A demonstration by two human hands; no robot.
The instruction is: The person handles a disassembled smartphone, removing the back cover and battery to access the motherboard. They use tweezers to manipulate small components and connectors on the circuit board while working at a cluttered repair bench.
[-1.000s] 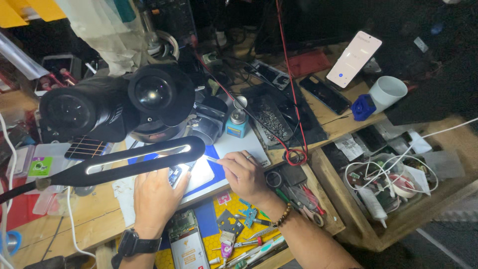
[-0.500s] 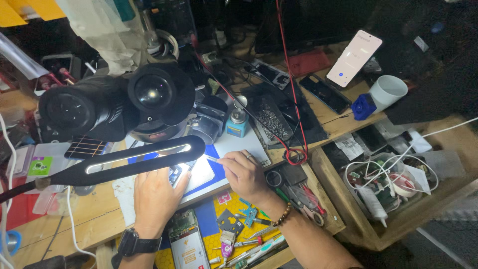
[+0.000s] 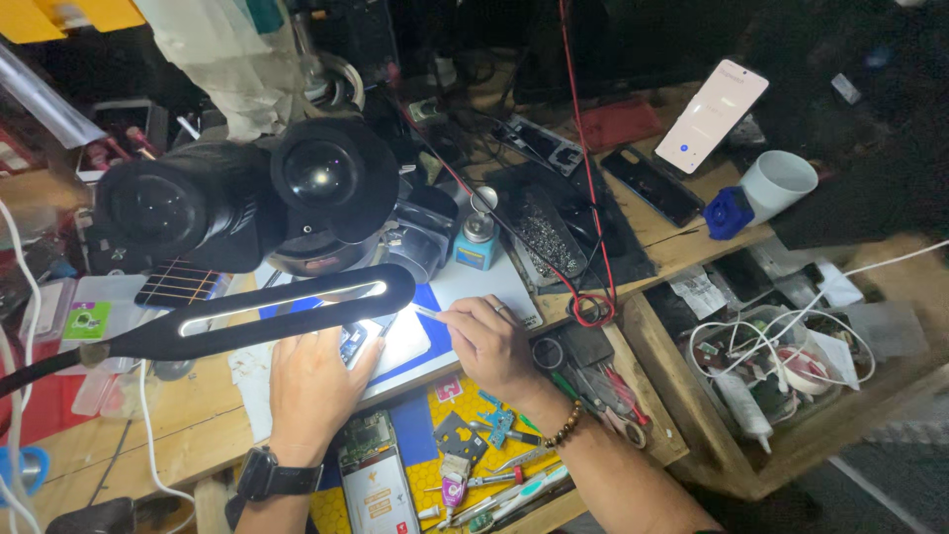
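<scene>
My left hand (image 3: 314, 384), with a black watch at the wrist, presses down on a small phone part (image 3: 354, 342) lying on the white and blue work mat (image 3: 484, 287) under the lamp. My right hand (image 3: 491, 341) holds a thin silver tweezer-like tool (image 3: 431, 314), its tip pointing left toward that part. A black lamp bar (image 3: 287, 305) hides part of the piece and of my left fingers. A beaded bracelet sits on my right wrist.
A black stereo microscope (image 3: 247, 193) looms over the mat. A blue dispenser bottle (image 3: 476, 242) stands behind it. An opened phone (image 3: 374, 475) and small tools lie on a yellow mat (image 3: 465, 405) near me. A lit phone (image 3: 712, 114), white cup (image 3: 779, 183) and a cable-filled tray (image 3: 781, 356) are at right.
</scene>
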